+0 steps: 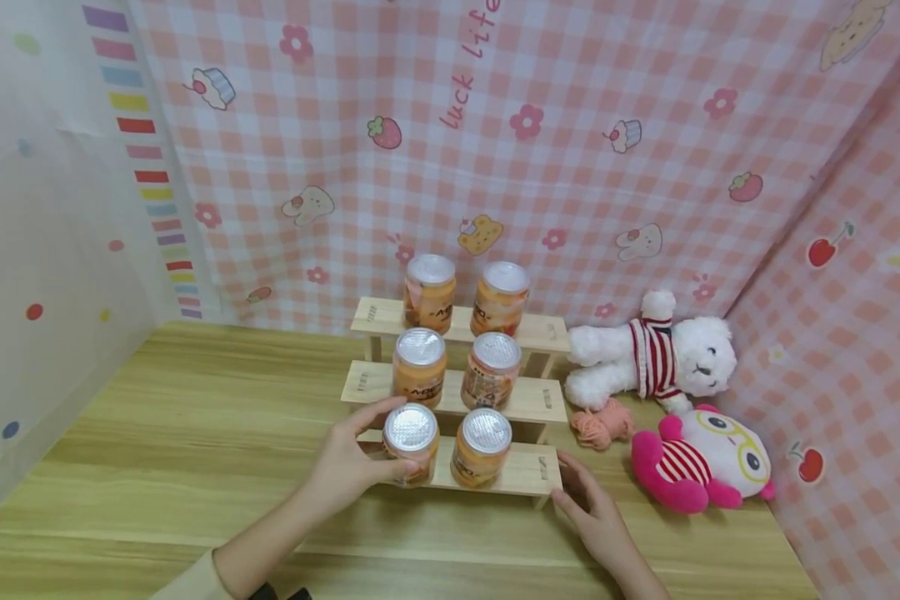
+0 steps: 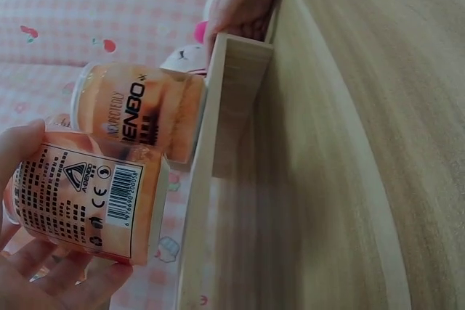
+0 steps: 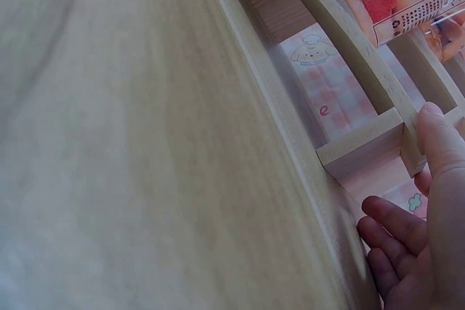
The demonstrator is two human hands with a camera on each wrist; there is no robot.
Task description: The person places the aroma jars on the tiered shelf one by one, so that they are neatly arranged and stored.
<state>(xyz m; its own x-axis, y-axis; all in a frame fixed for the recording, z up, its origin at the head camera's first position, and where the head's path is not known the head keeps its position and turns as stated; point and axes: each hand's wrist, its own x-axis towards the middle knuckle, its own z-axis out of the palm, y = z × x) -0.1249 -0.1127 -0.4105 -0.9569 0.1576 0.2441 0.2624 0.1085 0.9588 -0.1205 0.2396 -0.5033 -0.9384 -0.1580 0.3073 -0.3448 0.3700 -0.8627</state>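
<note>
My left hand (image 1: 352,458) grips an orange can with a clear lid over its silver top (image 1: 411,442), at the left of the lowest step of a three-step wooden rack (image 1: 525,468). In the left wrist view, the label and barcode of this can (image 2: 80,194) face the camera, and a gap shows between its base and the step. Beside it stands a second can (image 1: 482,450). My right hand (image 1: 592,517) holds the right end of the lowest step, its thumb (image 3: 439,139) against the wood.
Two similar cans stand on the middle step (image 1: 367,383) and two on the top step (image 1: 378,317). To the right lie a white plush bear (image 1: 652,354), a pink yarn bundle (image 1: 602,423) and a pink-and-white plush toy (image 1: 705,462). A checked curtain (image 1: 435,167) hangs behind the wooden table (image 1: 195,450).
</note>
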